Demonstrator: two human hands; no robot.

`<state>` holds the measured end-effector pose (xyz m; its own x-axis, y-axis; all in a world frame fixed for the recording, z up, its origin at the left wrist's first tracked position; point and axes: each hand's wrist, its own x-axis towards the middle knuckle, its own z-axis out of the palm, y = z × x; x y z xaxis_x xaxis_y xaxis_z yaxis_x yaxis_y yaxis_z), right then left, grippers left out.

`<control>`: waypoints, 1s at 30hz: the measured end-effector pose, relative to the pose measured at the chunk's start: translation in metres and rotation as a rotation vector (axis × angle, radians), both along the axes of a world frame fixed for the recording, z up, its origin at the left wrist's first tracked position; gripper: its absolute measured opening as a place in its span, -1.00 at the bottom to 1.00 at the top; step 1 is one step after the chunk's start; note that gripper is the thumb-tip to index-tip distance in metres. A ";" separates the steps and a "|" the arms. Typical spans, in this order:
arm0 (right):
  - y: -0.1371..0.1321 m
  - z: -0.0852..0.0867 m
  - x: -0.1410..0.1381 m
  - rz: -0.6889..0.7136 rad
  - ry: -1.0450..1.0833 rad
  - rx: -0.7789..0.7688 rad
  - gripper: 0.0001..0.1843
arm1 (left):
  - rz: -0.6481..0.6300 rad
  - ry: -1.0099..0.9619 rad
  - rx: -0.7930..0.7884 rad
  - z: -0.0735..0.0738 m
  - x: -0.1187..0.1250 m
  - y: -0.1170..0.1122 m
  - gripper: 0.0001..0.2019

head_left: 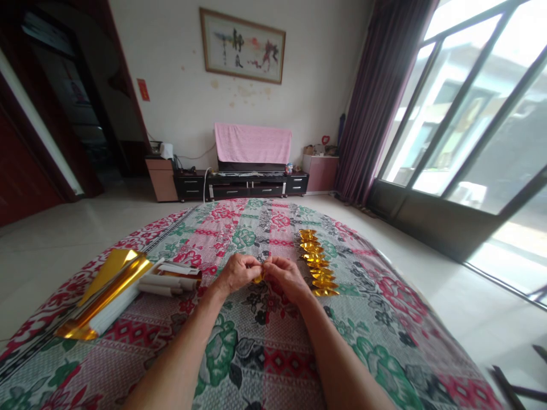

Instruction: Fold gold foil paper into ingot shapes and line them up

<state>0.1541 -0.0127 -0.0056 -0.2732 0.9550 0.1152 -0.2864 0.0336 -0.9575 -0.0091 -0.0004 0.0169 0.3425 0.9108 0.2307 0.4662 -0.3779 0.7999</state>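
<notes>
My left hand (238, 271) and my right hand (285, 275) meet over the middle of a round table with a flowered cloth (256, 341). Both pinch one small piece of gold foil paper (258, 278) between their fingertips. Just right of my right hand runs a row of several folded gold paper pieces (317, 263), lined up away from me. A stack of gold foil sheets (106, 290) lies at the left, partly curled, with a few rolled white and gold sheets (168, 280) beside it.
Beyond the table stand a low dark TV cabinet (250, 185) with a pink cloth over the screen, a framed picture (243, 45) on the wall, purple curtains (376, 102) and large sliding glass doors (474, 131) at the right. Tiled floor surrounds the table.
</notes>
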 end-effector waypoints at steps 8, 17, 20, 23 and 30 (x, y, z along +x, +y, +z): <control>-0.001 0.002 0.001 -0.076 0.107 -0.033 -0.71 | -0.051 -0.087 -0.162 0.001 -0.012 0.001 -0.72; -0.001 0.003 -0.001 -0.163 0.050 0.014 -0.70 | 0.084 -0.234 -0.040 0.002 -0.013 0.002 -0.76; 0.001 0.001 -0.002 -0.238 -0.034 0.062 -0.72 | 0.100 -0.290 -0.043 0.004 -0.012 0.000 -0.79; 0.003 -0.002 -0.002 -0.316 -0.140 0.120 -0.75 | 0.116 -0.302 -0.043 0.004 -0.012 -0.001 -0.82; 0.001 0.002 -0.005 -0.333 -0.054 0.054 -0.71 | 0.096 -0.427 -0.263 -0.001 -0.008 -0.003 -0.75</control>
